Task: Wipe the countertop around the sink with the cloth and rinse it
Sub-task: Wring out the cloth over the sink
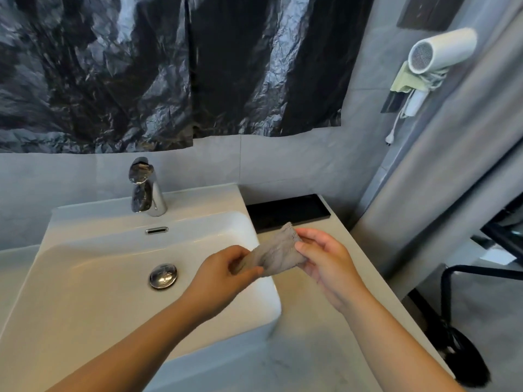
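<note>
A small grey cloth point(276, 254) is stretched between both hands, above the right rim of the white sink point(85, 267). My left hand point(223, 274) pinches its left end between thumb and fingers. My right hand point(325, 258) grips its right end with curled fingers. The pale countertop point(317, 321) runs along the right of the sink, below the hands. A chrome tap point(145, 190) stands at the back of the basin, and no water runs from it. The chrome drain plug point(163, 275) sits in the basin's middle.
A black tray point(288, 212) lies on the countertop behind the hands. A white hair dryer point(441, 49) hangs on the right wall, its cord dangling. Black plastic sheeting point(169, 66) covers the wall above. The countertop's right edge drops to the floor by a black stand point(452, 335).
</note>
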Motion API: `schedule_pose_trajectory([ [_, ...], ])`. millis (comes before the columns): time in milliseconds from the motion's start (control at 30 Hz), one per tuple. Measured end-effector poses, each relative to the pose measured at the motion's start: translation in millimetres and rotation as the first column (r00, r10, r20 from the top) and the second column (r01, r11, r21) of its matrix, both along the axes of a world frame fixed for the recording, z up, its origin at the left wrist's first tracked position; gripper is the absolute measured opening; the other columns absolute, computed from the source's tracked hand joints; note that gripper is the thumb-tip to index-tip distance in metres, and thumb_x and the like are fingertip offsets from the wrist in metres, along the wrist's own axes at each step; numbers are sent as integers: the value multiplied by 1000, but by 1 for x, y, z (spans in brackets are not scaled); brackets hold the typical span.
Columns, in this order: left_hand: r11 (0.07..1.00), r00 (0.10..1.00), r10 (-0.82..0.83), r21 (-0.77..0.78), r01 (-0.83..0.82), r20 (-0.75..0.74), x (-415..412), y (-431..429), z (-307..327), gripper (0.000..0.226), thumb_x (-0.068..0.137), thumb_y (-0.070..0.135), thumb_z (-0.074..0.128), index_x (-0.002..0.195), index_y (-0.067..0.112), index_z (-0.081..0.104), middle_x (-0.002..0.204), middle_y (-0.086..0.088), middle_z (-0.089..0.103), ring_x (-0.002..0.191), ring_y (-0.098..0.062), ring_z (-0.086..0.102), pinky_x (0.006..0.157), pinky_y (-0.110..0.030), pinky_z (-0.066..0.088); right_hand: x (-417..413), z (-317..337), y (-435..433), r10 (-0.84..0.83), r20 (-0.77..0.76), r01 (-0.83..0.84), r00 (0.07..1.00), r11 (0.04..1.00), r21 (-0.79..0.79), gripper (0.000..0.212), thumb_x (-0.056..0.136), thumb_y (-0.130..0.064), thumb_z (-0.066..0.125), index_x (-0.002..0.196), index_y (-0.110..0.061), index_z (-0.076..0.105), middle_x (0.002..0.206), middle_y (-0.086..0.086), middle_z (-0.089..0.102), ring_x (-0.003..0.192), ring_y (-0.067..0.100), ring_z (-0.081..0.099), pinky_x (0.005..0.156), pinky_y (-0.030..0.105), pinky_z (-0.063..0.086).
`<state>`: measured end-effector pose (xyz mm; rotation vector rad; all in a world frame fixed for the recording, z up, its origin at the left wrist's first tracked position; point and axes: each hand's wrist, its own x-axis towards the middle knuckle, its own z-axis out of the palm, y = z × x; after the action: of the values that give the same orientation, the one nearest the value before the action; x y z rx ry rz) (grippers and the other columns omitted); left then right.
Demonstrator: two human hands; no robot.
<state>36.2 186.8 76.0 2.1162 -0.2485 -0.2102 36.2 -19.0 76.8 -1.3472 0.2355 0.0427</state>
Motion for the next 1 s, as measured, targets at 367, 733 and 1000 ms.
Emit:
schedule_pose_trajectory([
  [367, 998, 952, 60, 18, -58, -301, 91, -144, -42, 29, 79, 42, 71, 85, 14, 65, 78, -1, 70, 71, -17, 67, 64, -29, 54, 83, -66, -164, 77, -49, -85, 996, 976, -198, 26, 87, 4, 59, 103, -16, 65, 106, 9, 69, 99, 21, 67, 72, 28, 56],
  [733, 798, 770, 594, 44, -602, -233, 173, -228, -96, 6, 89, 23, 63, 94, 24, 63, 90, 1, 63, 74, -11, 57, 56, -26, 48, 178, -117, -198, 38, -36, -48, 999, 948, -316, 34, 82, 6, 60, 89, -28, 64, 96, -8, 68, 96, 8, 64, 72, 16, 49],
  [1000, 754, 765, 640, 242, -610, -66, 237, -220, -115, 55, 91, 39, 58, 136, 13, 41, 126, -5, 52, 100, -16, 52, 81, -28, 42, 271, -141, -194, 112, -106, -148, 988, 880, -452, 56, 93, -26, 58, 143, -14, 36, 145, 2, 41, 136, 17, 37, 103, 22, 32],
])
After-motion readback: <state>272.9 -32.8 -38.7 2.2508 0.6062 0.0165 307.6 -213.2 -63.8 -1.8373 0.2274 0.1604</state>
